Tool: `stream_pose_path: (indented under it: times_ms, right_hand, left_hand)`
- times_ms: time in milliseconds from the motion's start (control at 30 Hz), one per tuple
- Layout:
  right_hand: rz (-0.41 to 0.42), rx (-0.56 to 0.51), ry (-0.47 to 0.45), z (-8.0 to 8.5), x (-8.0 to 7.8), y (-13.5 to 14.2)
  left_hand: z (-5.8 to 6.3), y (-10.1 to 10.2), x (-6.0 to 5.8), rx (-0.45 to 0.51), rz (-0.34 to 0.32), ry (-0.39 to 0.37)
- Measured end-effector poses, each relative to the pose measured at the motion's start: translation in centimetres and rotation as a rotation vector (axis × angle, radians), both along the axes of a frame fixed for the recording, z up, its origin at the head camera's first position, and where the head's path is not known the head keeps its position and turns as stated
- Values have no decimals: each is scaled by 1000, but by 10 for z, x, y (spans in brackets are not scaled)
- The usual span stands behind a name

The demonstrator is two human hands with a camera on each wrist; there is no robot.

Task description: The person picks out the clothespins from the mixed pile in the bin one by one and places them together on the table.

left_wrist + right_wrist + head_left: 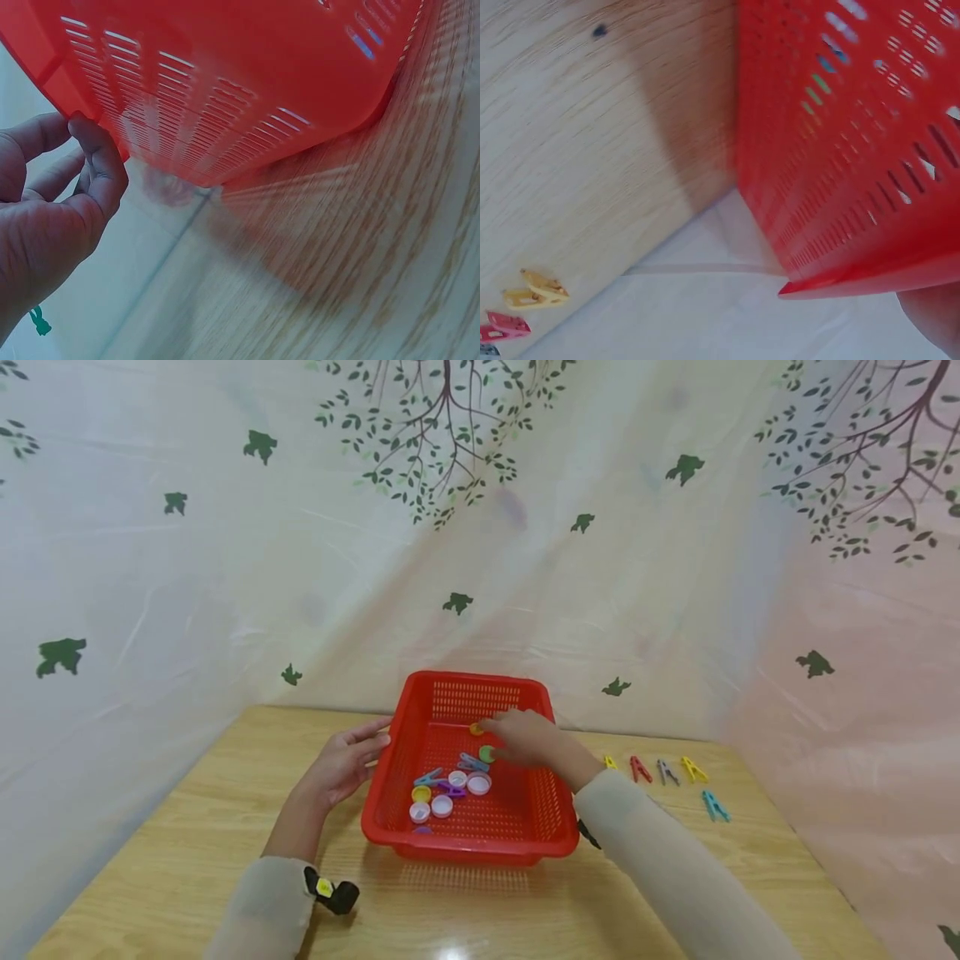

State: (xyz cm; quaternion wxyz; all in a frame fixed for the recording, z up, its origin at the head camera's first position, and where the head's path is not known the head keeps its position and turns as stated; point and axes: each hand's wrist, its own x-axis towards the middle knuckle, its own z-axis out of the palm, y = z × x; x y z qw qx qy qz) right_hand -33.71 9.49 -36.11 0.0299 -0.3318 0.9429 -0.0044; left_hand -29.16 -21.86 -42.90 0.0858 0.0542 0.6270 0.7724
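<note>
A red plastic basket (480, 845) stands on the wooden table. My left hand (341, 766) grips its left rim; in the left wrist view, the thumb and fingers (101, 154) pinch the rim's edge. Reaching over the right side, my right hand (528, 737) is inside the basket, fingertips at a yellow bottle cap (476, 728) near the back. Its thumb is apart from the index finger, close to a green cap (487, 753). Lower in the basket lie several white caps (478, 783), another yellow cap (422, 794), blue clothespins (473, 763) and a purple clothespin (452, 789).
Several clothespins lie on the table right of the basket: a red one (641, 768), a grey one (667, 772), a yellow one (693, 769) and a teal one (715, 806). A leaf-patterned curtain (360, 610) hangs behind the table's back edge.
</note>
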Motion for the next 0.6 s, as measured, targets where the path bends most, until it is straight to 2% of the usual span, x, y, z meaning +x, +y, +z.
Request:
stream_pose_path:
  times_ms: [300,600]
  right_hand:
    - [46,103,-33,-14,-3,0]
    - [150,145,-26,-23,-12,-7]
  left_hand:
    - [1,0,-2,16,4,-36]
    - [-1,-1,-1,-5,5,-12]
